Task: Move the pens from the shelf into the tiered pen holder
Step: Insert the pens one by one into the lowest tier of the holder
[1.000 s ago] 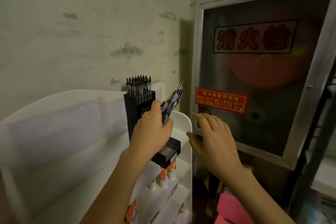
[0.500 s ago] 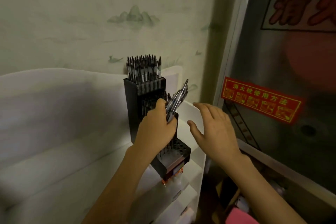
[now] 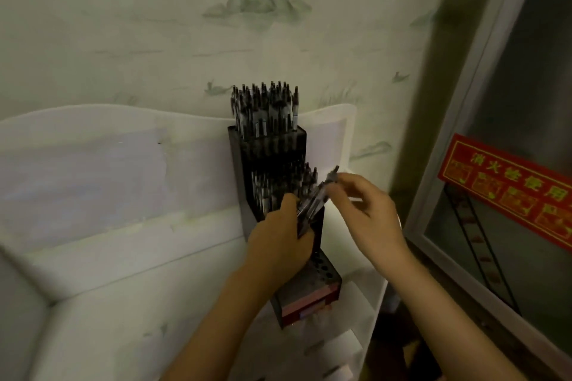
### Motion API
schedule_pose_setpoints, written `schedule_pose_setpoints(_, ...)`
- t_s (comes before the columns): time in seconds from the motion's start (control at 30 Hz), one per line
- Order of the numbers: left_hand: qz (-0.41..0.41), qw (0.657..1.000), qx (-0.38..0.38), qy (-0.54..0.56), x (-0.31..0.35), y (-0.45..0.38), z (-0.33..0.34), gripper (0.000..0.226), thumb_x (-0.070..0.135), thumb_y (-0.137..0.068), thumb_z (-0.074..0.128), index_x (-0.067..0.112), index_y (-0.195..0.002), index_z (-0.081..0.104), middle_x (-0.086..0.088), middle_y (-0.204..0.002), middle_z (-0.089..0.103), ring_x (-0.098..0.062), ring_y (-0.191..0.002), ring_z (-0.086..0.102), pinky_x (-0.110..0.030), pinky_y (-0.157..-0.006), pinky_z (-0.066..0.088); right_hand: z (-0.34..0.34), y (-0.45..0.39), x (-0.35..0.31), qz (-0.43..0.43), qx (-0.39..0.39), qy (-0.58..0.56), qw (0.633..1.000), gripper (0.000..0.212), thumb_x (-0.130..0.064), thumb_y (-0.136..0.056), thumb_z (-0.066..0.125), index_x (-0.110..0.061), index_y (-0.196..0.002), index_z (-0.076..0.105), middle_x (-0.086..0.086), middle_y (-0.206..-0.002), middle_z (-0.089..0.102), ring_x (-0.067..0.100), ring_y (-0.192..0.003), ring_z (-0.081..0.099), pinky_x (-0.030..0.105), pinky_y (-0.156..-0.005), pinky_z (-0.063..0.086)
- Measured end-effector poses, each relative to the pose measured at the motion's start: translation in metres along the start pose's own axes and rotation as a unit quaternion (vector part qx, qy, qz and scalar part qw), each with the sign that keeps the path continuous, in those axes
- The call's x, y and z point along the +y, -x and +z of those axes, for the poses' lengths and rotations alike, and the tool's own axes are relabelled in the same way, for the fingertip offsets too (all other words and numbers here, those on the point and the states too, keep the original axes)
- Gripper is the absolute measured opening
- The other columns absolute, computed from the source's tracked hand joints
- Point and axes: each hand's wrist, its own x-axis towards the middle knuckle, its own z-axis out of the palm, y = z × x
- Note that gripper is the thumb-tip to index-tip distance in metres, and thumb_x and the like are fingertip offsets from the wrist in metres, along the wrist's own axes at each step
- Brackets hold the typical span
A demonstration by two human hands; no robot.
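Left hand (image 3: 280, 244) clenched round a small bundle of pens (image 3: 312, 206), tips slanting up and to the right out of the fist. Right hand (image 3: 370, 213) just beside it, thumb and forefinger pinching the upper end of one pen from that bundle. Directly behind and around the grip, a black tiered pen holder (image 3: 267, 148) standing on a white shelf (image 3: 130, 260): topmost tier, above the grip, crammed with upright pens; middle tier, level with the fist, also well filled; lowest tier, below the wrist, showing rows of open holes. Pinkish label strip on the holder's front base, under the left forearm, too blurred to read. To the right of the grip, a metal-framed glass cabinet door (image 3: 507, 120) bearing a red sticker (image 3: 507, 189) with yellow Chinese characters, apparently 消火栓使用方法, and a row of small pictograms beneath. Behind everything, pale wallpaper (image 3: 253, 6) printed with green mountains.
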Motion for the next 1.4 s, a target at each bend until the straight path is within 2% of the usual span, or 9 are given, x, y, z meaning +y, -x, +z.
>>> schedule_pose_setpoints(0.2,-0.038,0.999,0.003,0.004,0.01,-0.011,0.011,0.02,0.025,-0.094,0.053,0.018,-0.109,0.041,0.003,-0.076,0.057,-0.015,-0.058,0.056,-0.032,-0.049,0.049,-0.009,-0.029,0.011,0.098,-0.031,-0.159,0.982,0.007,-0.018,-0.086,0.071,-0.024,-0.086,0.075,-0.01,-0.08,0.075,0.002,-0.076,0.068,0.012,-0.07,0.051)
schedule_pose_setpoints(0.33,-0.038,0.999,0.018,-0.004,0.01,-0.016,0.011,0.019,0.026,-0.094,0.054,0.02,-0.105,0.04,0.007,-0.072,0.053,-0.006,-0.054,0.049,-0.02,-0.044,0.032,-0.012,-0.038,0.013,0.131,-0.004,-0.208,0.969,0.008,-0.018,-0.085,0.071,-0.018,-0.091,0.077,-0.001,-0.088,0.076,0.013,-0.088,0.07,0.028,-0.084,0.055)
schedule_pose_setpoints(0.47,-0.047,0.999,0.01,-0.001,-0.006,-0.009,0.012,0.016,0.027,-0.096,0.052,0.023,-0.105,0.04,0.007,-0.078,0.059,-0.008,-0.062,0.057,-0.03,-0.051,0.05,-0.04,-0.054,0.01,0.108,0.091,-0.26,0.955,0.012,-0.017,-0.089,0.067,-0.01,-0.095,0.073,0.009,-0.093,0.074,0.022,-0.087,0.067,0.035,-0.085,0.056)
schedule_pose_setpoints(0.53,-0.059,0.998,0.008,0.014,-0.016,-0.004,0.01,0.016,0.026,-0.097,0.052,0.023,-0.106,0.039,0.002,-0.085,0.062,-0.011,-0.067,0.06,-0.036,-0.058,0.054,-0.05,-0.056,0.014,0.069,0.109,-0.22,0.967,0.008,-0.015,-0.09,0.065,-0.011,-0.093,0.072,0.009,-0.085,0.073,0.02,-0.079,0.068,0.029,-0.077,0.057)
schedule_pose_setpoints(0.73,-0.055,0.997,0.03,0.035,-0.03,-0.003,-0.003,0.015,0.026,-0.097,0.054,0.023,-0.104,0.041,0.003,-0.086,0.06,-0.008,-0.068,0.057,-0.021,-0.052,0.043,-0.011,-0.027,0.07,0.031,0.008,0.032,0.999,0.006,-0.02,-0.085,0.071,-0.025,-0.088,0.07,-0.003,-0.072,0.071,0.014,-0.073,0.069,0.029,-0.073,0.057)
schedule_pose_setpoints(0.83,-0.055,0.998,0.036,0.024,-0.034,-0.003,-0.009,0.015,0.028,-0.096,0.054,0.023,-0.103,0.041,0.001,-0.086,0.062,-0.01,-0.069,0.058,-0.023,-0.052,0.042,0.011,-0.015,0.1,0.003,-0.005,0.109,0.994,0.009,-0.022,-0.085,0.073,-0.014,-0.081,0.072,-0.004,-0.067,0.07,0.009,-0.066,0.066,0.027,-0.066,0.054)
schedule_pose_setpoints(1.0,-0.057,0.997,0.043,0.026,-0.04,-0.005,-0.014,0.015,0.026,-0.096,0.054,0.021,-0.102,0.041,0.003,-0.082,0.06,-0.009,-0.065,0.056,-0.022,-0.049,0.038,0.031,-0.006,0.113,-0.014,-0.008,0.099,0.995,0.005,-0.012,-0.087,0.07,-0.015,-0.085,0.075,-0.011,-0.072,0.068,-0.005,-0.076,0.063,-0.001,-0.066,0.041)
schedule_pose_setpoints(1.27,-0.049,0.998,0.042,0.024,-0.046,-0.004,-0.013,0.014,0.024,-0.096,0.054,0.024,-0.098,0.04,0.013,-0.076,0.054,-0.002,-0.06,0.052,-0.015,-0.045,0.033,0.041,-0.007,0.139,-0.007,-0.023,0.14,0.99,0.017,-0.015,-0.09,0.066,-0.007,-0.077,0.072,0.006,-0.07,0.07,0.015,-0.065,0.063,0.02,-0.069,0.049)
schedule_pose_setpoints(1.4,-0.046,0.998,0.041,0.021,-0.047,-0.005,-0.012,0.015,0.023,-0.096,0.054,0.024,-0.099,0.039,0.01,-0.077,0.055,-0.004,-0.061,0.052,-0.016,-0.045,0.03,0.049,-0.001,0.154,0.033,-0.052,0.152,0.986,0.008,-0.014,-0.088,0.069,-0.012,-0.082,0.073,-0.003,-0.07,0.069,0.005,-0.062,0.061,0.003,-0.061,0.045)
